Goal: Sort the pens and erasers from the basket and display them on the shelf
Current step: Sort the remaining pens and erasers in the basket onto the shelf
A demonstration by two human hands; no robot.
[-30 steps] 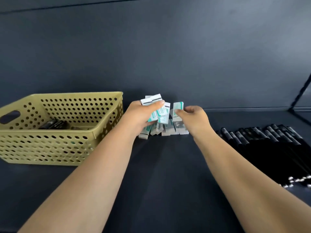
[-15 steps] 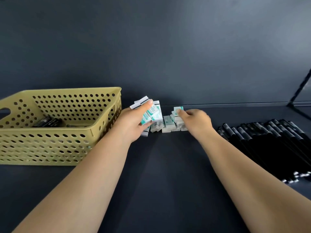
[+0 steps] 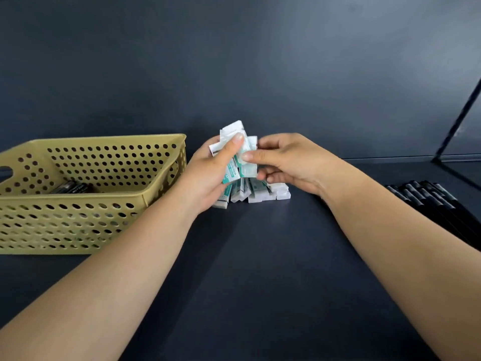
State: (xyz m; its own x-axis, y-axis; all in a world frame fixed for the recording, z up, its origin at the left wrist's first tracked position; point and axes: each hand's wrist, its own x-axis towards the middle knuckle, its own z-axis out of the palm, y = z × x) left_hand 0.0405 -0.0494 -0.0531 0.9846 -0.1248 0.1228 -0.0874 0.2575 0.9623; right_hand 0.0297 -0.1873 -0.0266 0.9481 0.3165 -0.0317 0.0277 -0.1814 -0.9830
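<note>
The left hand [image 3: 208,175] is gripping a bunch of wrapped erasers [image 3: 234,147], thumb pressing across the top, held above the row of erasers [image 3: 260,194] lying on the dark shelf [image 3: 260,256]. The right hand [image 3: 291,162] is pinching one eraser [image 3: 250,165] at the right of that bunch, fingers curled round it. The yellow basket [image 3: 78,220] is sitting at left with dark pens [image 3: 73,188] inside; black pens [image 3: 432,201] are lying in a row at right.
</note>
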